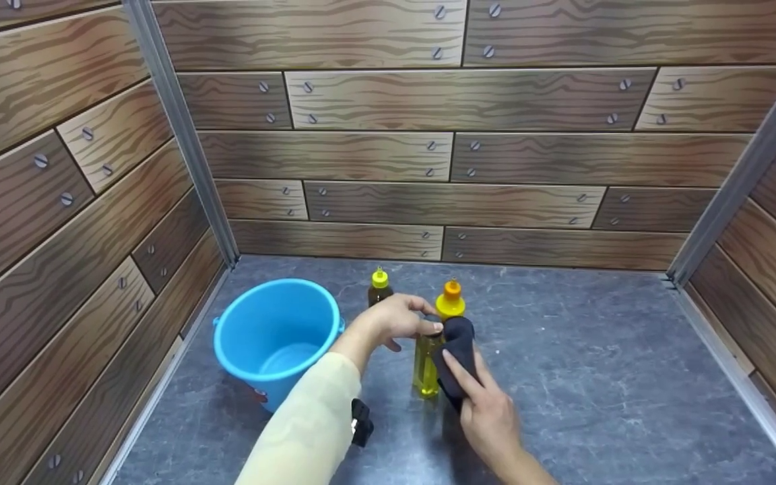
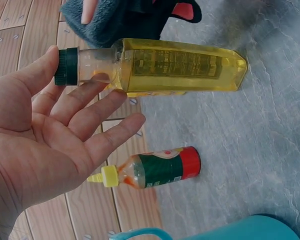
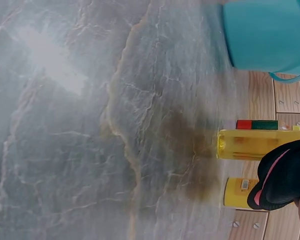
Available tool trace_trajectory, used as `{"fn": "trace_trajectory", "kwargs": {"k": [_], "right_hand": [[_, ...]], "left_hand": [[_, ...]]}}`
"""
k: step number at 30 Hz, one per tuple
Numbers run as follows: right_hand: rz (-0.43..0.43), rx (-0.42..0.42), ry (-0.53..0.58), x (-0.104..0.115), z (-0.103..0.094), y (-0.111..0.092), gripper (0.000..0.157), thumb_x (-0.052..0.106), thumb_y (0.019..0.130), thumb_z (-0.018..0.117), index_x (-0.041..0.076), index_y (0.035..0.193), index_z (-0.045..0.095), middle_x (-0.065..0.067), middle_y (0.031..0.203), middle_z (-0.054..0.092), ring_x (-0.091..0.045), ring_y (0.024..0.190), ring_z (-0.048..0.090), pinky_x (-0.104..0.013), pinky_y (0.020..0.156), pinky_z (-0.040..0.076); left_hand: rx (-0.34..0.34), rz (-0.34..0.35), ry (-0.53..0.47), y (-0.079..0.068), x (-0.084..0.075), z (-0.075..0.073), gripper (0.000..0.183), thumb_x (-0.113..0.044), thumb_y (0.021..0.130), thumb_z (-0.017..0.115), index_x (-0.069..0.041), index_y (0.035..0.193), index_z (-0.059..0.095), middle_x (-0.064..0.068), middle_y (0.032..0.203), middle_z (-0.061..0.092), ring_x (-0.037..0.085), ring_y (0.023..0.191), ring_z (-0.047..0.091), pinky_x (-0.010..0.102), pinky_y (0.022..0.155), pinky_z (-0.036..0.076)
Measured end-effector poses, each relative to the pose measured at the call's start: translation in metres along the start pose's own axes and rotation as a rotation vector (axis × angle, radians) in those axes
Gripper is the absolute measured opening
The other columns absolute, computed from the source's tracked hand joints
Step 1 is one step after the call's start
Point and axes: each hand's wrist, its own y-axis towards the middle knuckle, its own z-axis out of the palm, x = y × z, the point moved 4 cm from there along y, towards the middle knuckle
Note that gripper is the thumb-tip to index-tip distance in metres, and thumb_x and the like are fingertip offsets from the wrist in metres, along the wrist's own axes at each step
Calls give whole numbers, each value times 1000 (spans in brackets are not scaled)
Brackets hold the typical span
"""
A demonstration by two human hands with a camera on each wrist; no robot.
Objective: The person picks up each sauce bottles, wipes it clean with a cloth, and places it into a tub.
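Observation:
A clear bottle of yellow oil point(image 1: 426, 374) with a dark green cap stands upright on the grey surface. My left hand point(image 1: 398, 320) pinches its cap between thumb and index finger, while the other fingers spread loosely beside the neck in the left wrist view. From the right, my right hand point(image 1: 492, 411) grips a folded dark cloth point(image 1: 459, 337) against the bottle's side. The cloth is fuzzy blue-grey point(image 2: 105, 27) on one face and black with pink edging point(image 3: 282, 175) on the other.
Behind the left hand stands a sauce bottle point(image 2: 162, 167) with a yellow nozzle cap. A yellow squeeze bottle point(image 1: 450, 306) with an orange cap is just behind the oil. A blue bucket point(image 1: 277, 330) stands at the left. Wood-patterned walls point(image 1: 368, 155) enclose the grey surface point(image 1: 630, 377).

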Motion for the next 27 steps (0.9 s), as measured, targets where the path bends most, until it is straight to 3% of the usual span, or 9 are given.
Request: {"fn": "trace_trajectory", "kwargs": {"k": [6,15,22,27], "right_hand": [[-64,-26,18,6,5,4,85,-18,81,66,33,148,64,-25,158,49,-43,106,72,-45,64,57],[-93,4,-4,9,9,14,79,-15,87,67,34,149,63,-20,162,45,-41,110,71,-41,61,57],[-128,-23,-41,13,13,18,80,-13,80,70,32,146,67,-21,158,50,-41,97,74,-46,57,56],[-115,4,-66,16,15,23,78,-12,84,69,33,147,65,-22,159,48,-40,91,74,-44,55,55]], "left_hand": [[2,-3,-21,-1,1,0,24,-30,101,77,-19,123,75,6,124,72,33,123,68,63,96,55],[3,4,-15,0,-1,1,23,-30,102,76,-20,122,75,5,119,73,32,122,68,64,96,54],[1,-12,-31,0,-1,1,23,-28,101,76,-20,123,75,5,116,74,30,120,69,66,98,52],[-9,-20,-36,-1,-1,0,23,-28,101,76,-20,123,76,6,123,72,31,121,68,66,98,52]]}}
